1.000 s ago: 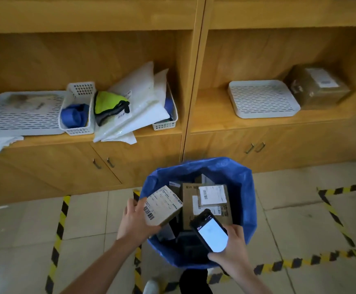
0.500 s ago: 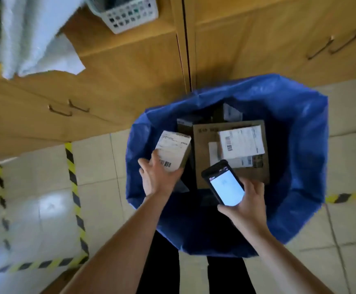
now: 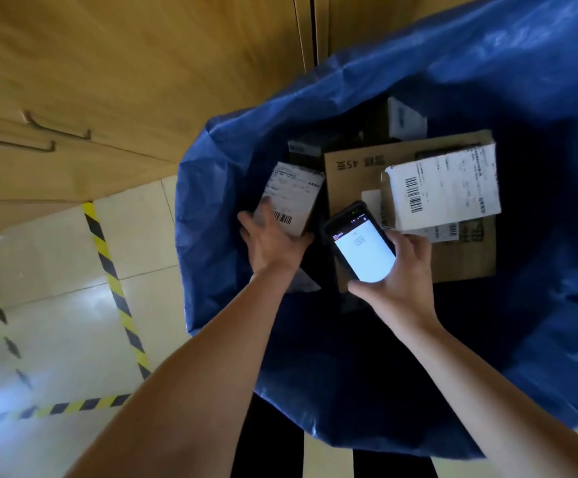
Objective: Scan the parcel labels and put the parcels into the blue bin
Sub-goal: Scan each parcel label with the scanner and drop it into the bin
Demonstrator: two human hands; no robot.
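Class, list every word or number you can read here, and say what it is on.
"45": on the brown cardboard box; characters beside it blurred.
The white label on that box: barcode, print too small.
The small parcel in the left hand: barcode, print blurred.
The scanner screen, right hand: too small.

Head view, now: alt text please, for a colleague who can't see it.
Seen from above, the left hand holds a small labelled parcel inside the blue bin, while the right hand holds a lit scanner over cardboard parcels already in it.
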